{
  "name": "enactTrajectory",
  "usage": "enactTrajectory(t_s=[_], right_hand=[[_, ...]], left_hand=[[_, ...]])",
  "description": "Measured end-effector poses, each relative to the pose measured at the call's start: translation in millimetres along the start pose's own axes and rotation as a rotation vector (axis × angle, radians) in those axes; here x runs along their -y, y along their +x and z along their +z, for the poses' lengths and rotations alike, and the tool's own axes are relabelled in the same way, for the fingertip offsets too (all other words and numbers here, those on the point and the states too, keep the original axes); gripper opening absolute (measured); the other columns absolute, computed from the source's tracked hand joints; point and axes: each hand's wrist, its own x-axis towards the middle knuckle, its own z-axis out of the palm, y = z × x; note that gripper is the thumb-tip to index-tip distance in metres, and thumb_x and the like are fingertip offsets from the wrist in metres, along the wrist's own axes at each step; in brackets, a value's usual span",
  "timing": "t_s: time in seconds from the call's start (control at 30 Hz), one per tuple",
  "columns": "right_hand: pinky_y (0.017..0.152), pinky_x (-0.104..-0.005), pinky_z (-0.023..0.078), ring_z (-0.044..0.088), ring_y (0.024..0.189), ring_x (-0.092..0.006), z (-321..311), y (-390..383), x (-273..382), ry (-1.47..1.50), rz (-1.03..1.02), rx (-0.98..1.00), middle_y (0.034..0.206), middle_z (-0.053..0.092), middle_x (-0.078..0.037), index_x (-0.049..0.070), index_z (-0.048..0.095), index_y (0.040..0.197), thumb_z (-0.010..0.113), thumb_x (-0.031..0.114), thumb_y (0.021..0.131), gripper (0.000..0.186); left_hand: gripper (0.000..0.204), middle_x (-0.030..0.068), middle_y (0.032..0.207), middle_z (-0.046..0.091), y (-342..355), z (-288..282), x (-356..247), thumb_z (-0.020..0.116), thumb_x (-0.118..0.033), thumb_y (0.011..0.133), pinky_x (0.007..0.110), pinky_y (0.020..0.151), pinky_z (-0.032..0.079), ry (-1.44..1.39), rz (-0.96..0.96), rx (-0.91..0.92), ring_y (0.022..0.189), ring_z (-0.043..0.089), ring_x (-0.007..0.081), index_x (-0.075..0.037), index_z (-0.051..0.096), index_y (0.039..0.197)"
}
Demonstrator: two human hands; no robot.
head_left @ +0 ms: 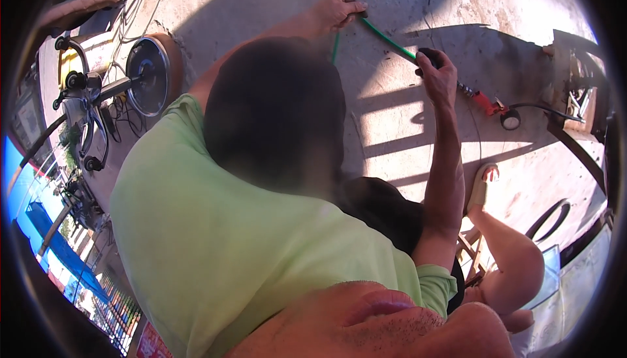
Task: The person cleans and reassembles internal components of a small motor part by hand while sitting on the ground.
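Head camera view: a length of green hose (390, 43) spans the gap between two bare hands above a concrete floor (261, 12) striped with sunlight and shadow. The left hand (341, 12), farther from the body, pinches the hose between thumb and fingers, with more of the same green line running beyond it and hanging just below. The right hand (439, 76) closes around the hose's other stretch, thumb uppermost, at a dark piece (428, 53) (its exact form is partly hidden by the fingers). Just past that hand lies a red inflator handle (484, 102) with a round gauge (511, 120) beside it, and a thin black hose (545, 107) leads off to the right. The person wears a lime-green shirt (261, 247). To the left, a wheeled stool lies tipped over, its round seat (147, 76) edged in bright metal, near loose dark cables (124, 25). A bare foot (488, 174) rests at lower right.
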Motion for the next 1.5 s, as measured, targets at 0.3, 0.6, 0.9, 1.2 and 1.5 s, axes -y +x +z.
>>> enactTrajectory(t_s=[0.3,0.6,0.9,1.2,1.5], right_hand=[[0.079,-0.0345,0.054,0.070,0.083,-0.0182,-30.8,8.8,-59.4,-0.348,-0.009,0.037,0.088,0.075,-0.010,0.001,0.075,0.105,0.076,0.036,0.084,0.041],[0.086,-0.0369,0.057,0.075,0.091,-0.0240,-8.8,-6.9,-48.3,-0.359,-0.010,0.110,0.096,0.078,-0.014,0.002,0.076,0.101,0.074,0.031,0.082,0.035],[0.085,-0.0397,0.057,0.075,0.089,-0.0297,5.4,2.7,-64.1,-0.372,-0.095,0.143,0.094,0.077,-0.017,0.000,0.077,0.100,0.074,0.029,0.083,0.033],[0.085,-0.0390,0.057,0.075,0.090,-0.0276,13.4,-1.0,-58.4,-0.360,-0.099,0.189,0.096,0.077,-0.017,0.001,0.077,0.102,0.073,0.029,0.084,0.034],[0.089,-0.0425,0.056,0.074,0.097,-0.0329,14.7,-4.4,-49.4,-0.419,-0.096,0.168,0.103,0.076,-0.018,0.001,0.075,0.105,0.072,0.033,0.085,0.038]], left_hand=[[0.036,0.0099,0.090,0.076,5.9,-10.4,23.1,0.075,-0.030,0.089,0.036,0.074,0.054,0.572,0.182,-0.144,0.084,0.070,0.0188,0.001,0.076,0.107],[0.031,0.0182,0.099,0.076,-6.5,-17.6,22.8,0.072,-0.024,0.088,0.041,0.081,0.055,0.920,0.364,-0.100,0.091,0.074,0.0308,-0.002,0.075,0.110],[0.030,0.0123,0.101,0.078,-24.6,-29.9,12.9,0.072,-0.026,0.090,0.035,0.082,0.056,0.642,0.240,-0.195,0.092,0.074,0.0207,-0.003,0.076,0.109],[0.030,0.0150,0.104,0.075,-23.2,-36.0,35.8,0.071,-0.031,0.090,0.044,0.083,0.056,1.035,0.402,-0.125,0.096,0.072,0.0365,-0.008,0.074,0.110],[0.025,0.0141,0.096,0.075,-29.8,-37.9,47.1,0.071,-0.029,0.090,0.045,0.077,0.055,1.046,0.514,-0.192,0.091,0.071,0.0342,-0.007,0.072,0.104]])
